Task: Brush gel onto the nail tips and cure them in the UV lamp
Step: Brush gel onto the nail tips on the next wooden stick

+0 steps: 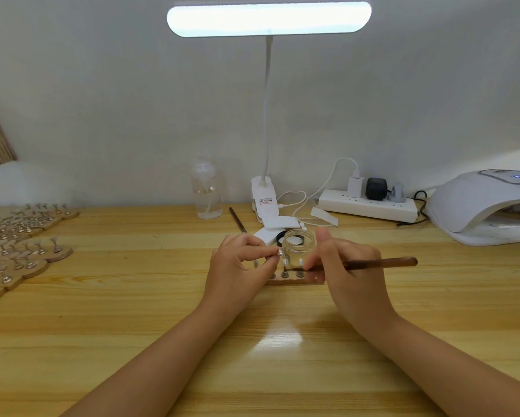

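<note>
My left hand (242, 266) pinches a small clear nail tip (280, 253) on its stand, just above a wooden holder (294, 280) with several more tips on metal stands. My right hand (347, 266) grips a brown-handled brush (382, 262); its bristle end points left, low among the stands on the holder. An open clear gel jar (298, 240) sits right behind the holder, between both hands. The white UV lamp (487, 203) stands at the far right with its opening facing the table's middle.
Several wooden holders (21, 242) with nail tips lie along the left edge. At the back stand a clear bottle (207, 192), a clip desk lamp (266, 194), a power strip (370, 206) with cables, a second brush (237, 219) and a black lid (280, 238).
</note>
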